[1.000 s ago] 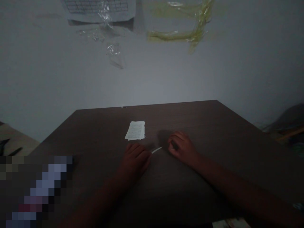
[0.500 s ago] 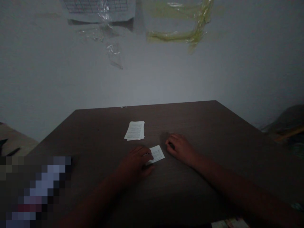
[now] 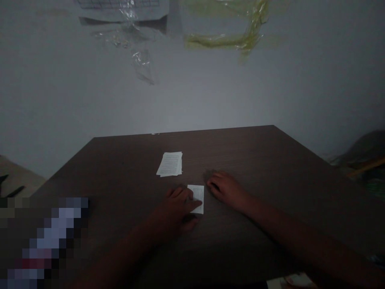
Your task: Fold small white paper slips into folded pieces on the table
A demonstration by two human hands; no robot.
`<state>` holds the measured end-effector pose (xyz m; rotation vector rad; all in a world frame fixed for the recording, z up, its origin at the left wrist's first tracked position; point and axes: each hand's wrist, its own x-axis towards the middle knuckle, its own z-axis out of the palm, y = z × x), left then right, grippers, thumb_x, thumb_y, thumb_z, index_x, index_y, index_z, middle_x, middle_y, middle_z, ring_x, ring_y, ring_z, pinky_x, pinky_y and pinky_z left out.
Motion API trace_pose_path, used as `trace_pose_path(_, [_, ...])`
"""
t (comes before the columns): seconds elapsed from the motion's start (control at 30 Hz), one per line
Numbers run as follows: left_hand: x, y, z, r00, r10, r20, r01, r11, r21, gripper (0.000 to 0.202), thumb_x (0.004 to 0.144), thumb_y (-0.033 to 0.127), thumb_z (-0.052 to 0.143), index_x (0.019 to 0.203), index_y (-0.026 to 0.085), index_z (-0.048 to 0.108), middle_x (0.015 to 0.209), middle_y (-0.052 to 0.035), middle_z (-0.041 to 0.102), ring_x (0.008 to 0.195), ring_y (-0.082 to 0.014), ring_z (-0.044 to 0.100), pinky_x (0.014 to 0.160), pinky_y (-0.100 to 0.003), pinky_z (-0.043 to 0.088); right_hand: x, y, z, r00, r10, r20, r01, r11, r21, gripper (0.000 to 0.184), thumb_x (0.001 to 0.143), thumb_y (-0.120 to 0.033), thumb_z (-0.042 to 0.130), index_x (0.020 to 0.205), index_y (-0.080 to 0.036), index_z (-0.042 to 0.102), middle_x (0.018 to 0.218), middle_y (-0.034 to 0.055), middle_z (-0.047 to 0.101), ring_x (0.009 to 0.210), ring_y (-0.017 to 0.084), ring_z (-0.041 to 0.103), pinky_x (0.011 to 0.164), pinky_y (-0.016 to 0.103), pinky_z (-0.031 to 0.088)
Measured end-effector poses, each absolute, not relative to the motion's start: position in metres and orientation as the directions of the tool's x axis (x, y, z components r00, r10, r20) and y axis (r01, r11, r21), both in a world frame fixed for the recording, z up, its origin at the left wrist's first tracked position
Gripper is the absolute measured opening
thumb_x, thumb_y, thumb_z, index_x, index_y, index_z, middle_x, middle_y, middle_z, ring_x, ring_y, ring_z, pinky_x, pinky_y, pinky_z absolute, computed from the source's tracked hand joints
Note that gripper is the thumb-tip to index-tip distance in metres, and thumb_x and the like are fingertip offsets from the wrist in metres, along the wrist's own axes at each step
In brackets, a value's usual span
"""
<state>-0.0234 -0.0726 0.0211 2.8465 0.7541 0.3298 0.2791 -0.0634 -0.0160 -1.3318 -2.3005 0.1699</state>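
Observation:
A small white printed card [image 3: 198,196] lies flat on the dark wooden table [image 3: 270,168], in front of me. My left hand [image 3: 177,208] rests on the card's left edge, fingers laid over it and thumb beside its near corner. My right hand [image 3: 227,188] lies on the table just right of the card, fingers curled loosely, with nothing visible in it. A small stack of similar white cards [image 3: 170,164] sits a little farther back, to the left of centre. The light is dim.
A pale wall rises behind the table, with taped plastic sheets [image 3: 222,38] and a gridded paper [image 3: 120,6] on it. A blurred-out patch [image 3: 45,241] covers the near left. Some paper [image 3: 291,281] shows at the bottom edge; clutter [image 3: 367,160] sits at far right.
The card was held on edge between my hands, then tipped over and now lies flat and squared up under my left fingers. My right hand has shifted slightly toward it.

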Motion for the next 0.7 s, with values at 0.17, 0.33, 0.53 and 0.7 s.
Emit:
trace_pose_path(0.17, [-0.0241, -0.0731, 0.0223, 0.842, 0.511, 0.171, 0.472, -0.853, 0.224, 0.044, 0.104, 0.027, 0.088, 0.148, 0.027, 0.08, 0.141, -0.0108, 0.079, 0.131, -0.0362, 0.074, 0.111, -0.051, 0.061, 0.2772, -0.0646, -0.0148, -0.41, 0.852, 0.326, 0.77, 0.515, -0.376, 0.012, 0.105, -0.014, 0.076, 0.1, -0.025, 0.075, 0.099, 0.0037, 0.078, 0.097, 0.026, 0.072, 0.09, 0.038, 0.053])
trace_pose_path(0.33, [-0.0235, -0.0721, 0.0201, 0.853, 0.501, 0.147, 0.464, -0.856, 0.23, 0.044, 0.104, 0.029, 0.088, 0.146, 0.027, 0.08, 0.14, -0.0111, 0.08, 0.132, -0.0367, 0.074, 0.114, -0.055, 0.06, 0.2755, -0.0633, -0.0152, -0.395, 0.86, 0.323, 0.782, 0.499, -0.373, 0.015, 0.101, -0.014, 0.077, 0.095, -0.026, 0.07, 0.093, 0.0019, 0.075, 0.092, 0.025, 0.068, 0.086, 0.037, 0.048])
trace_pose_path(0.53, [-0.024, -0.0733, 0.0198, 0.849, 0.507, 0.149, 0.464, -0.85, 0.248, 0.045, 0.103, 0.024, 0.089, 0.146, 0.028, 0.081, 0.145, -0.0113, 0.08, 0.136, -0.037, 0.074, 0.117, -0.054, 0.061, 0.2744, -0.0618, -0.0202, -0.36, 0.87, 0.338, 0.8, 0.474, -0.367, 0.019, 0.096, -0.007, 0.075, 0.096, -0.025, 0.068, 0.096, 0.0034, 0.075, 0.094, 0.026, 0.069, 0.088, 0.038, 0.05])
trace_pose_path(0.7, [-0.0243, -0.0714, 0.0198, 0.863, 0.488, 0.127, 0.447, -0.857, 0.256, 0.046, 0.104, 0.028, 0.089, 0.148, 0.028, 0.079, 0.147, -0.0116, 0.079, 0.14, -0.0377, 0.073, 0.119, -0.056, 0.06, 0.2735, -0.0647, -0.022, -0.372, 0.859, 0.351, 0.804, 0.487, -0.341, 0.023, 0.098, -0.007, 0.073, 0.114, -0.023, 0.077, 0.114, 0.0089, 0.08, 0.11, 0.029, 0.072, 0.099, 0.043, 0.056])
